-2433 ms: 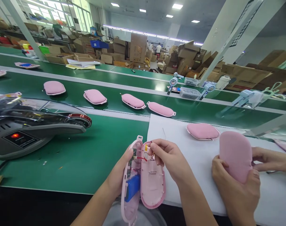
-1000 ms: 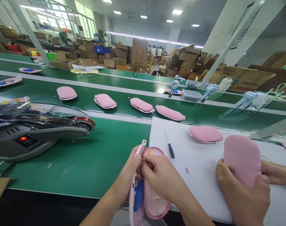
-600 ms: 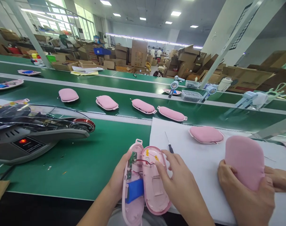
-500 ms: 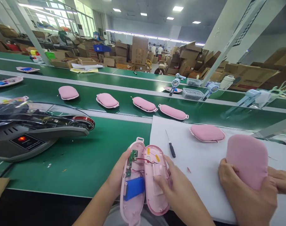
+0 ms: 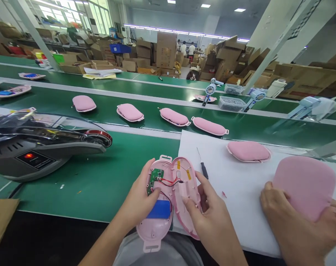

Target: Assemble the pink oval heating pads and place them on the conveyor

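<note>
My left hand [image 5: 141, 197] grips the left half of a pink plastic case [image 5: 153, 231], its thumb over the inside. In this half sit a green circuit board [image 5: 157, 174] and a blue battery pack [image 5: 160, 209]. My right hand [image 5: 208, 207] is closed on the other case half [image 5: 181, 212], thumb on its inner face. Thin red and black wires [image 5: 170, 181] run between the two halves, which lie open side by side with their insides facing me. A screwdriver [image 5: 204, 170] lies on the white sheet just beyond my right hand.
At the right, another person's hands [image 5: 292, 221] hold a pink padded case [image 5: 305, 184]. Closed pink cases [image 5: 211, 126] stand along the green belt [image 5: 107, 120]. A grey machine with a red light [image 5: 46, 159] stands at left. A white sheet [image 5: 240, 207] covers the bench at right.
My hands have tilted the open case, so its insides face me more. My left thumb has come over the inside, near the board and battery. The view has shifted slightly.
</note>
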`<state>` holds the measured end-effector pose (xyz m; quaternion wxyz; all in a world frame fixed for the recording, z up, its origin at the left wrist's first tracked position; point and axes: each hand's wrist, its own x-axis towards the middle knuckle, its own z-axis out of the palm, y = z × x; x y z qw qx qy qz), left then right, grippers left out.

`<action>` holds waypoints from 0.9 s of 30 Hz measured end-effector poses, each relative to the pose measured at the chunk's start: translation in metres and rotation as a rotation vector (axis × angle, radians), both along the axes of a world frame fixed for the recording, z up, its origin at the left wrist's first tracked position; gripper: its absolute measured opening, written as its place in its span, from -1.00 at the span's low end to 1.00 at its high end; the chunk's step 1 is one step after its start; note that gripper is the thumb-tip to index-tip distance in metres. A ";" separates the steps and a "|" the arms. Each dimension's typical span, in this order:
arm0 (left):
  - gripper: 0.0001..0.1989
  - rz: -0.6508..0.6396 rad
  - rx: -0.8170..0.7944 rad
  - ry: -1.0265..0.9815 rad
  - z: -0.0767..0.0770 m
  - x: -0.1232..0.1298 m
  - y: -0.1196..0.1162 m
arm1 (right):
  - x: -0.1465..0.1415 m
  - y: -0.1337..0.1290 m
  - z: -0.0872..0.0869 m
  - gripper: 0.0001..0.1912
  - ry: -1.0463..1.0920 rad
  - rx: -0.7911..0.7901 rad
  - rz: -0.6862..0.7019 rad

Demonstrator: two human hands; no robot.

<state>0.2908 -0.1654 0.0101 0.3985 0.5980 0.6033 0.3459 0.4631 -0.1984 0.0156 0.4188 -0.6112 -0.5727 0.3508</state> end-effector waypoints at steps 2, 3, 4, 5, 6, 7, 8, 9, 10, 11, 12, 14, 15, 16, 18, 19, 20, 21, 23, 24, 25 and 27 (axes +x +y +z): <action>-0.36 0.010 0.026 0.037 -0.001 0.003 -0.001 | -0.002 0.000 0.006 -0.49 -0.010 -0.001 -0.012; -0.37 0.019 0.045 0.049 -0.001 0.004 -0.002 | -0.005 0.000 0.008 -0.51 0.001 0.004 -0.024; -0.38 0.033 0.064 0.058 -0.002 0.005 -0.002 | -0.008 0.001 0.009 -0.54 0.020 0.009 -0.030; -0.39 0.052 0.077 0.064 -0.002 0.007 -0.003 | -0.011 0.001 0.009 -0.56 0.047 0.009 -0.032; -0.39 0.073 0.084 0.068 -0.003 0.007 -0.003 | -0.015 0.001 0.008 -0.57 0.081 0.003 -0.029; -0.40 0.094 0.085 0.070 -0.004 0.008 -0.004 | -0.018 0.002 0.006 -0.57 0.123 -0.007 -0.023; -0.40 0.114 0.084 0.071 -0.005 0.009 -0.004 | -0.020 0.003 0.004 -0.56 0.164 -0.017 -0.015; -0.40 0.132 0.081 0.071 -0.006 0.010 -0.005 | -0.020 0.004 0.002 -0.55 0.201 -0.026 -0.006; -0.40 0.146 0.079 0.071 -0.007 0.010 -0.006 | -0.019 0.005 0.000 -0.54 0.228 -0.028 0.007; -0.41 0.158 0.082 0.073 -0.007 0.011 -0.007 | -0.017 0.006 -0.002 -0.53 0.239 -0.021 0.021; -0.41 0.169 0.088 0.077 -0.008 0.011 -0.009 | -0.015 0.007 -0.002 -0.53 0.230 -0.012 0.033; -0.42 0.188 0.111 0.084 -0.008 0.012 -0.011 | -0.011 0.008 -0.001 -0.54 0.176 0.008 0.044; -0.42 0.192 0.123 0.083 -0.008 0.013 -0.011 | -0.009 0.008 0.001 -0.56 0.149 0.020 0.047; -0.42 0.190 0.135 0.078 -0.007 0.013 -0.012 | -0.009 0.008 0.002 -0.57 0.126 0.037 0.053; -0.43 0.158 0.134 0.057 -0.006 0.013 -0.012 | -0.010 0.008 0.003 -0.59 0.088 0.075 0.068; -0.46 0.139 0.122 0.046 -0.006 0.012 -0.012 | -0.010 0.009 0.002 -0.59 0.070 0.099 0.070; -0.49 0.121 0.112 0.036 -0.006 0.011 -0.012 | -0.011 0.009 0.000 -0.59 0.055 0.112 0.073; -0.54 0.105 0.102 0.027 -0.006 0.010 -0.012 | -0.012 0.010 -0.002 -0.59 0.049 0.118 0.076; -0.62 0.079 0.082 0.006 -0.006 0.007 -0.014 | -0.011 0.011 -0.006 -0.58 0.066 0.110 0.089; -0.65 0.057 0.078 -0.008 -0.005 0.005 -0.015 | -0.011 0.012 -0.009 -0.57 0.085 0.100 0.096; -0.67 0.023 0.077 -0.023 -0.004 0.003 -0.016 | -0.010 0.013 -0.011 -0.56 0.106 0.089 0.099; -0.67 -0.070 0.064 -0.063 0.001 -0.002 -0.017 | -0.008 0.014 -0.016 -0.54 0.140 0.070 0.074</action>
